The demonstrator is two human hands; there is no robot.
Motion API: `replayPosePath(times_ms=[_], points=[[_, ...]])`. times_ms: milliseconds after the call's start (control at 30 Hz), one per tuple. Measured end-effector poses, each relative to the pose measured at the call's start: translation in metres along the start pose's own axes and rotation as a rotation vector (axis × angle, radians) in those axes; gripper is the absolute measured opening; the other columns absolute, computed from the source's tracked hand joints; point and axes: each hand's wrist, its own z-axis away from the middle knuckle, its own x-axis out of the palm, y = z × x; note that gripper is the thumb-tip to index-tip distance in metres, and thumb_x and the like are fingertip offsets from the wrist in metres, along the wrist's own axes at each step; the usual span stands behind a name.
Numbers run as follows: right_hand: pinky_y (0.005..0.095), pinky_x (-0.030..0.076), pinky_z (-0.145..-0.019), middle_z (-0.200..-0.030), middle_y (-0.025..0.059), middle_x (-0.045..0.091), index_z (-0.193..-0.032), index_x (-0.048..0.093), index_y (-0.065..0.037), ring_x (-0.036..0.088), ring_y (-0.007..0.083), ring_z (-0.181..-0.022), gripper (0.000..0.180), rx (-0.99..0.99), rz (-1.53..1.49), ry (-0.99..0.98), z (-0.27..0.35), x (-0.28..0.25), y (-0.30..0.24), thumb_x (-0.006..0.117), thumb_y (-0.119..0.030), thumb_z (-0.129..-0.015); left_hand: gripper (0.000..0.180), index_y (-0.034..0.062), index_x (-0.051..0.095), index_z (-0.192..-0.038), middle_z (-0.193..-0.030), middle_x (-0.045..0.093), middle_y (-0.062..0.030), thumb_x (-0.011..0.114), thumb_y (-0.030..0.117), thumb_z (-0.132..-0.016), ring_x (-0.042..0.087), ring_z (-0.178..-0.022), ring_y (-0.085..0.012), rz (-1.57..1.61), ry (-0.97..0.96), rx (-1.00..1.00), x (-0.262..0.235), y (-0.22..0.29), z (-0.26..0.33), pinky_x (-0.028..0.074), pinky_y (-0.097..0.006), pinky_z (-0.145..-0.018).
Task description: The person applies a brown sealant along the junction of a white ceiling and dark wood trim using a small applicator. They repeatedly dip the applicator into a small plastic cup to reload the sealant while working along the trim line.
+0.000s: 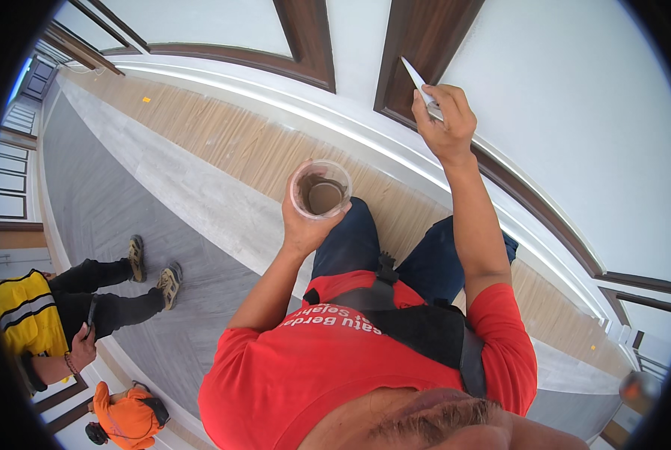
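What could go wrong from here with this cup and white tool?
The clear cup in the left hand has no lid, so its brown contents might spill onto the wood-look floor if it tips. The pointed white tool in the right hand is near the dark frame; a slip could perhaps scratch it.

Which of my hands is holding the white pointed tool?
The white tool is in your right hand, by a dark wood frame; your left hand holds the clear cup.
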Motion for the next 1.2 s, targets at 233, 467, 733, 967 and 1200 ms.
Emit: replayPosePath(times_ms=[233,467,733,967,1200], points=[[0.0283,0.051,-0.051,-0.089,0.0098,0.067,-0.096,0.071,-0.004,0.064,0.0191,-0.062,0.023,-0.027,0.019,0.012,-0.001,0.001,0.000,0.082,0.001,-0.077,0.096,0.0001,0.041,-0.147,-0.130,0.059,-0.0141,0.092,0.004,-0.066,0.060,-0.121,-0.0242,-0.011,0.002,-0.024,0.000,0.000,0.002,0.049,-0.038,-0.105],[0.0295,0.054,-0.052,-0.089,0.0090,0.066,-0.094,0.070,-0.004,0.066,0.0202,-0.065,0.021,0.020,0.026,-0.108,0.028,0.003,0.004,0.081,0.000,-0.077,0.096,0.0007,0.041,-0.147,-0.130,0.058,-0.0139,0.092,0.005,-0.066,0.059,-0.121,-0.0245,0.002,-0.003,-0.022,-0.001,-0.003,0.002,0.049,-0.039,-0.105],[0.0305,0.054,-0.053,-0.090,0.0088,0.066,-0.093,0.070,-0.005,0.067,0.0217,-0.067,0.020,0.028,0.038,-0.127,0.034,0.003,0.005,0.080,0.000,-0.077,0.096,0.0009,0.041,-0.147,-0.130,0.058,-0.0137,0.093,0.004,-0.066,0.060,-0.120,-0.0243,0.005,-0.004,-0.021,-0.002,-0.004,0.003,0.049,-0.039,-0.104],[0.0313,0.054,-0.054,-0.090,0.0092,0.066,-0.093,0.070,-0.004,0.066,0.0226,-0.067,0.018,0.077,0.019,-0.162,0.044,0.003,0.004,0.079,0.000,-0.078,0.096,0.0004,0.041,-0.147,-0.130,0.058,-0.0137,0.092,0.004,-0.066,0.060,-0.120,-0.0241,0.035,-0.001,-0.034,0.000,-0.005,0.004,0.049,-0.039,-0.104],[0.0312,0.054,-0.055,-0.090,0.0098,0.066,-0.093,0.070,-0.004,0.066,0.0227,-0.067,0.019,0.048,0.030,-0.120,0.038,0.007,0.005,0.079,0.000,-0.078,0.094,-0.0009,0.040,-0.148,-0.131,0.058,-0.0130,0.091,0.002,-0.068,0.060,-0.121,-0.0228,-0.040,-0.008,0.000,-0.003,-0.004,0.005,0.051,-0.038,-0.102]])
